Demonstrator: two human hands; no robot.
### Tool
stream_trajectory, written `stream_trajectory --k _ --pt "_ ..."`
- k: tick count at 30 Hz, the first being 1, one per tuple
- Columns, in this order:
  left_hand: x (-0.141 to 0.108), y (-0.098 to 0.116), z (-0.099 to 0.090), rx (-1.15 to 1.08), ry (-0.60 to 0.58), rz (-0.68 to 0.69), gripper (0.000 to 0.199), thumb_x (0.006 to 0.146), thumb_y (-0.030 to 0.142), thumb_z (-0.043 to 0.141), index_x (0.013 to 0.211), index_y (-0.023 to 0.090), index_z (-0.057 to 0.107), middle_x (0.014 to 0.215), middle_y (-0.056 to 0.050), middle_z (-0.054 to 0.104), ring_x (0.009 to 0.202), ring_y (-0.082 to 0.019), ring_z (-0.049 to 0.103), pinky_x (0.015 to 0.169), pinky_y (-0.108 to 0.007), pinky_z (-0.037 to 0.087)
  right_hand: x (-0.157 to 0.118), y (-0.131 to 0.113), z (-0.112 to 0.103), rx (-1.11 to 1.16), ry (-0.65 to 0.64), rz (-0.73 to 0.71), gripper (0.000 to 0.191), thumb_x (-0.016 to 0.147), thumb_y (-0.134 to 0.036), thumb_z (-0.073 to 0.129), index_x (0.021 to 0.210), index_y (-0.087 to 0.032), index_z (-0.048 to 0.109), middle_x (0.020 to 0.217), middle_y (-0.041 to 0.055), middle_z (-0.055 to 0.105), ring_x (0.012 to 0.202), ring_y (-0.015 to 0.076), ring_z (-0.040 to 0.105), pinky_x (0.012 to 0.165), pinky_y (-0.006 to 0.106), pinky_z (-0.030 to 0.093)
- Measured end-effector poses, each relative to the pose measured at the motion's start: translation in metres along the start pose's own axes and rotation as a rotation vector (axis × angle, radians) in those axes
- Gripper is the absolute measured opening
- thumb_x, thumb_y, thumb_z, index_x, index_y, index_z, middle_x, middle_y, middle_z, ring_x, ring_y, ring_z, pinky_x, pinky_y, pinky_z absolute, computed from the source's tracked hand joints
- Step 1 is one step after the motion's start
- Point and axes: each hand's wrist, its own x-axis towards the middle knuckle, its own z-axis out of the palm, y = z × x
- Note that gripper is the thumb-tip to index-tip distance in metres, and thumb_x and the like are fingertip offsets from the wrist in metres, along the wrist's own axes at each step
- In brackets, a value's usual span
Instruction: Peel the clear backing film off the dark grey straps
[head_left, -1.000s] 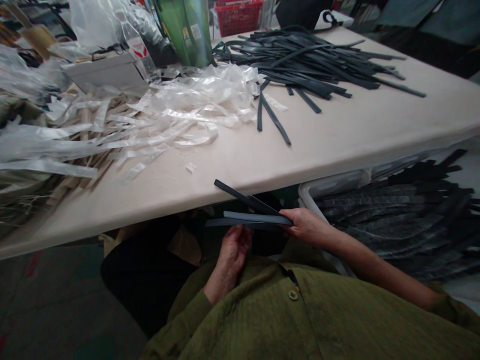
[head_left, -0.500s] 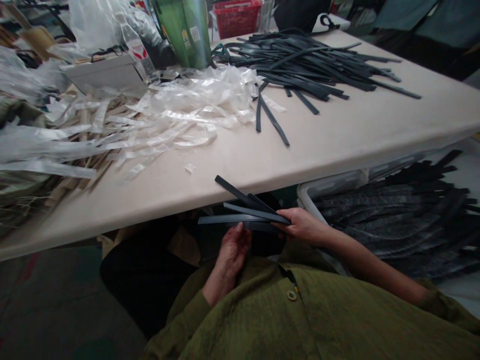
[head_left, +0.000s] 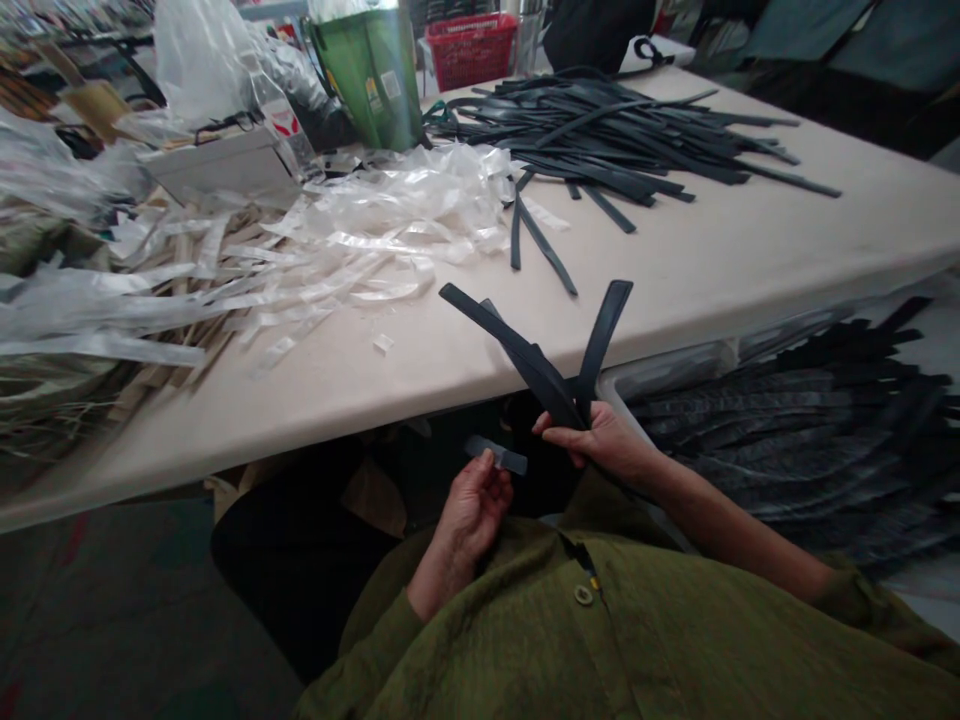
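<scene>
My right hand (head_left: 611,447) is closed around a few dark strips (head_left: 544,375), flat and strap-like, whose ends fan out up over the table edge. To its left, my left hand (head_left: 474,505) pinches a short translucent piece of plastic film (head_left: 510,459) between thumb and fingers. The two hands are apart, low in front of my body and just below the table edge. A large heap of similar dark strips (head_left: 600,135) lies at the back of the table, with a few loose ones nearer me.
Clear plastic strips (head_left: 420,200) are piled on the table (head_left: 712,255), left of the dark heap. Behind stand a green bin (head_left: 367,75), a red basket (head_left: 471,52) and a plastic bottle (head_left: 285,125). At right below the table, a white tub (head_left: 622,385) holds many dark strips.
The dark strips in my right hand have swung upward, one end now pointing up and right. My left hand has come away from them and shows a clear film piece in its fingers.
</scene>
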Motion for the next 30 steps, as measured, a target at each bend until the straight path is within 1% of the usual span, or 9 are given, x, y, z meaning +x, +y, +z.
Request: stream_trajectory --k 3,5,9,12,15,18,23,27,30 --pt "-0.001 -0.007 0.001 0.01 -0.028 -0.029 0.016 0.075 0.017 0.08 0.079 0.015 0.065 0.065 0.002 0.065 0.055 -0.007 0.062 0.056 -0.017 0.051 -0.007 0.001 0.016 0.034 -0.148 -0.052 0.04 0.073 -0.045 0.076 0.1 -0.017 0.071 0.079 -0.0003 0.065 0.047 0.0066 0.046 0.04 0.019 0.039" --pt "-0.002 -0.012 0.002 0.024 -0.037 -0.033 0.014 0.073 0.014 0.08 0.077 0.015 0.066 0.063 0.002 0.065 0.054 -0.007 0.061 0.055 -0.017 0.05 -0.009 0.002 0.026 0.019 -0.223 -0.098 0.037 0.074 -0.046 0.076 0.095 -0.016 0.071 0.08 -0.0006 0.063 0.051 0.0073 0.048 0.04 0.018 0.04" --pt "-0.006 -0.016 0.005 0.021 -0.092 -0.031 0.008 0.073 0.011 0.075 0.074 0.014 0.067 0.068 -0.002 0.069 0.063 -0.012 0.067 0.061 -0.02 0.054 -0.009 -0.002 0.035 -0.017 -0.185 -0.09 0.037 0.073 -0.052 0.076 0.074 -0.015 0.067 0.063 -0.0038 0.057 0.047 0.0072 0.046 0.04 0.018 0.037" --pt "-0.002 -0.009 0.005 -0.08 -0.142 -0.036 0.006 0.081 0.014 0.064 0.082 0.012 0.069 0.086 -0.009 0.074 0.08 -0.018 0.072 0.075 -0.028 0.059 -0.012 -0.008 0.029 0.063 -0.139 -0.017 0.041 0.069 -0.055 0.078 0.078 -0.016 0.067 0.056 -0.0051 0.055 0.041 0.0068 0.041 0.038 0.02 0.032" --pt "0.016 0.011 -0.003 -0.154 0.05 0.062 0.013 0.089 0.018 0.056 0.087 0.012 0.068 0.089 -0.013 0.074 0.082 -0.02 0.072 0.074 -0.031 0.06 -0.025 -0.019 0.011 0.134 -0.145 0.056 0.041 0.069 -0.056 0.076 0.073 -0.017 0.065 0.044 -0.0064 0.047 0.036 0.0072 0.035 0.037 0.022 0.022" --pt "0.038 0.04 -0.019 -0.186 0.248 0.217 0.012 0.091 0.018 0.054 0.088 0.017 0.065 0.077 -0.005 0.071 0.071 -0.015 0.07 0.067 -0.024 0.058 -0.044 -0.031 -0.015 0.22 -0.155 0.07 0.044 0.069 -0.061 0.073 0.068 -0.018 0.062 0.042 -0.0054 0.044 0.035 0.0061 0.028 0.038 0.024 0.017" --pt "0.051 0.073 -0.042 -0.178 0.344 0.423 0.02 0.095 0.01 0.047 0.089 0.02 0.063 0.071 0.002 0.067 0.065 -0.009 0.067 0.068 -0.017 0.054 -0.062 -0.04 -0.046 0.446 -0.028 0.022 0.045 0.07 -0.066 0.072 0.074 -0.025 0.053 0.057 -0.0063 0.052 0.032 0.0021 0.017 0.037 0.024 0.011" --pt "0.035 0.055 -0.044 -0.037 0.265 0.422 0.009 0.088 0.014 0.062 0.095 0.018 0.066 0.079 -0.003 0.073 0.068 -0.014 0.07 0.067 -0.022 0.054 -0.055 -0.035 -0.046 0.456 0.072 -0.025 0.038 0.078 -0.061 0.066 0.074 -0.024 0.055 0.054 -0.0069 0.046 0.033 0.0025 0.015 0.039 0.026 0.014" --pt "0.018 0.027 -0.043 0.245 0.094 0.412 0.03 0.079 0.028 0.077 0.105 0.015 0.067 0.081 -0.008 0.075 0.069 -0.019 0.072 0.063 -0.025 0.052 -0.045 -0.032 -0.039 0.39 0.051 -0.018 0.037 0.083 -0.057 0.062 0.081 -0.02 0.067 0.045 -0.0065 0.037 0.037 0.0065 0.023 0.041 0.025 0.017"
